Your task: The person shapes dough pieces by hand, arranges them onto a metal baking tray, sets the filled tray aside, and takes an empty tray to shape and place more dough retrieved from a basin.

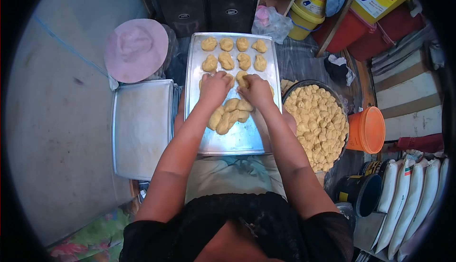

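A metal baking tray (209, 145) rests across my lap, with rows of yellowish dough pieces (226, 61) on its far half. My left hand (215, 89) is over the third row, its fingers curled down on a dough piece that is partly hidden beneath them. Beside it, my right hand (258, 91) has its thumb and fingers closed about another dough piece (241, 78). A loose heap of dough lumps (230, 115) lies on the tray between my wrists, nearer to me. Fingers and knuckles cover parts of the third row.
To the right stands a round dark basin full of dough lumps (316, 124), with an orange bucket (369, 130) beyond it. Stacked empty trays (142, 129) and a pink hat (136, 50) are at left. Black speakers (231, 12) stand behind; filled white sacks (413, 200) line the right.
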A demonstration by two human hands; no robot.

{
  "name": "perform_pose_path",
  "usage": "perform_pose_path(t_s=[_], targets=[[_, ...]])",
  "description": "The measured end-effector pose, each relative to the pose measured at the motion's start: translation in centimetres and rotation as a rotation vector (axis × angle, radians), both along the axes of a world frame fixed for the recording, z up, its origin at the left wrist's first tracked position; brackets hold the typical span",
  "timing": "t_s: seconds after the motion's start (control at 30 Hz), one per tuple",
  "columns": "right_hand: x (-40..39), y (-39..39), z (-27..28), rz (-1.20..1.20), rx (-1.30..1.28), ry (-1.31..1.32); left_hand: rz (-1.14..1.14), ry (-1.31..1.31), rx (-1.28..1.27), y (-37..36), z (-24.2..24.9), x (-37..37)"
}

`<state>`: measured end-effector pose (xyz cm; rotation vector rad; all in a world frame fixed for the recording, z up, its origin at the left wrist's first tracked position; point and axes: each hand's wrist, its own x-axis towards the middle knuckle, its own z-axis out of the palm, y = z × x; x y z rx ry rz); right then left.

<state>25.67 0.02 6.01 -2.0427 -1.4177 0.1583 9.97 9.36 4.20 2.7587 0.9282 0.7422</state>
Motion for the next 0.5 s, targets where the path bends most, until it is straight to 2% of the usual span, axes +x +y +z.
perform_pose_path(t_s=[0.07,0.13,0.2,0.23,0.33,0.37,0.47,0.5], targets=[[0.8,-1.2,0.4,0.053,-0.015,-0.182,-0.017,0.07,-0.125,0.6,-0.8,0.5],[1.5,-3.4,1.5,-0.037,-0.074,-0.132,-0.018,0.168,-0.171,0.7,0.0,0.5],[2.1,-5.4,1.4,-0.071,-0.174,-0.148,0.01,0.072,-0.098,0.1,1.1,1.2],[3.4,-5.2,0.2,0.007,-0.147,-0.061,0.021,0.03,-0.065,-0.5,1.3,1.6],[5.0,-4.1,-0.8,-0.054,-0.036,0.143,-0.047,0.017,-0.076,-1.3,0.8,3.9],[4.7,-3.8,-1.0,-0.102,0.101,0.14,-0.1,0.088,-0.217,-1.1,0.5,4.4],[4.3,-2.1,-3.0,-0.103,0.178,0.14,-0.119,0.255,-0.142,-1.3,0.7,5.0],[4.3,-1.8,-3.2,-0.06,0.097,0.083,-0.128,0.168,-0.097,-1.3,0.4,4.9]])
